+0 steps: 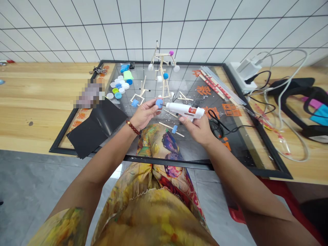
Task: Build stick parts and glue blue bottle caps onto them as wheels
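Between the fingers of my left hand (147, 114) is a blue bottle cap (159, 103). My right hand (198, 128) is wrapped round the handle of a white hot glue gun (179, 109), whose nozzle points left and meets the cap or lies right at it. Below the gun, a thin wooden stick (165, 126) lies on the glass with a blue cap piece (174, 129) on it. Behind my hands stands a frame of wooden sticks (162, 61) with coloured caps attached. A smaller stick piece (141, 89) is left of it.
Loose bottle caps (121, 87) and black sheets (89, 135) lie at the left of the black-framed glass panel (153, 159). Glue sticks (222, 83) lie at the right. A power strip (242, 77), white cables (282, 112) and a black headset-like object (292, 106) are farther right.
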Demonstrator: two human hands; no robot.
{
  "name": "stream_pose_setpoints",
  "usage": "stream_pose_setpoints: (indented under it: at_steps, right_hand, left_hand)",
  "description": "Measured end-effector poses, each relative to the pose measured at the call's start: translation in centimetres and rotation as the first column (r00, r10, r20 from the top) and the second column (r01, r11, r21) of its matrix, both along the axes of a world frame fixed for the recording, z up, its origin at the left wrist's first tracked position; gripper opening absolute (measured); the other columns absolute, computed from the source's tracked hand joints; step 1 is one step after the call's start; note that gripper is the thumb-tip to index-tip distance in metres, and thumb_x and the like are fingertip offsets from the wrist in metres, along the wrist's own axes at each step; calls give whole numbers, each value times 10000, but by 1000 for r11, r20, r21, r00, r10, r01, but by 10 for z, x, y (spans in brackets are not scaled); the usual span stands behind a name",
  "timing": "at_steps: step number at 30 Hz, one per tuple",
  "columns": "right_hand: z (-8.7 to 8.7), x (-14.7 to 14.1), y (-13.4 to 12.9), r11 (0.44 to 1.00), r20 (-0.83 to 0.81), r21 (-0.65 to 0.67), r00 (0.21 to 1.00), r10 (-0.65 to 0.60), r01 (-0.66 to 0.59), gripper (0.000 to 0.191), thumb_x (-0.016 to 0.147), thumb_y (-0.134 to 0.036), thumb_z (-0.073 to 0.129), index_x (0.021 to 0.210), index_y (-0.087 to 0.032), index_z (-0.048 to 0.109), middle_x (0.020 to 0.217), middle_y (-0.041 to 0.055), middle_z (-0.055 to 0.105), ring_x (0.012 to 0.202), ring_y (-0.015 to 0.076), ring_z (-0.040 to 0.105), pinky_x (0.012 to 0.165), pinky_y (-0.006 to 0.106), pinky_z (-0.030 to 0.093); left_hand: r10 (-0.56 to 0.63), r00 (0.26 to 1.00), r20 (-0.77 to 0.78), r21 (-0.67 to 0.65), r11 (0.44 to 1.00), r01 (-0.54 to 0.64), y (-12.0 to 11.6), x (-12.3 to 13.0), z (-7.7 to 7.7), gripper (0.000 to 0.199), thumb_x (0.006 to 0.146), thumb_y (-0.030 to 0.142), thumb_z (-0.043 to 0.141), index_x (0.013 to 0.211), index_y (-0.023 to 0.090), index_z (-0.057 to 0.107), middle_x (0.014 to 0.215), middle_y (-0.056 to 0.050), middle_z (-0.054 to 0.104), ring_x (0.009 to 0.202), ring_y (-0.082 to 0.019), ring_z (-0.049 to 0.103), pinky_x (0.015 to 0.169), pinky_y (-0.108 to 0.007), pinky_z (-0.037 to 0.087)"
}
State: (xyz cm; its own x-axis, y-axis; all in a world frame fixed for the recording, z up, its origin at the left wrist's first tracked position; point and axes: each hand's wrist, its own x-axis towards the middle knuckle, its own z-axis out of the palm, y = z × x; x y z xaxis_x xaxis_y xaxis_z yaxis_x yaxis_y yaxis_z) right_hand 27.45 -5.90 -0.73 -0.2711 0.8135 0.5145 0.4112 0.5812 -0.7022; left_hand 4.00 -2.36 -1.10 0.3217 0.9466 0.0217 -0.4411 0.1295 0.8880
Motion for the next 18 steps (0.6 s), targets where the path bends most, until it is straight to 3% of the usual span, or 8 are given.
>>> stream_pose_setpoints:
  at_steps: [9, 18]
  right_hand:
    - [1, -1, 0, 1000, -9, -6, 1000, -12, 12, 408, 916, -555, 587, 1078, -205, 720, 982, 82, 771, 947, 278, 715, 890, 445, 562]
    - [2, -2, -1, 999, -44, -34, 999, 6, -7, 397, 907, -562, 602, 1054, -215, 728, 1013, 88, 769, 985, 288, 711, 949, 464, 556]
  left_hand:
    - [-6, 1000, -17, -5, 1000, 6, -1, -1, 1, 366, 688, 323, 875, 1040, 280, 783, 1047, -7, 736, 939, -127, 628, 899, -288, 485]
    - [20, 1000, -16, -39, 999, -21, -1, 2, 2, 326, 701, 284, 866, 1015, 263, 784, 1025, -10, 732, 924, -129, 633, 896, -288, 483]
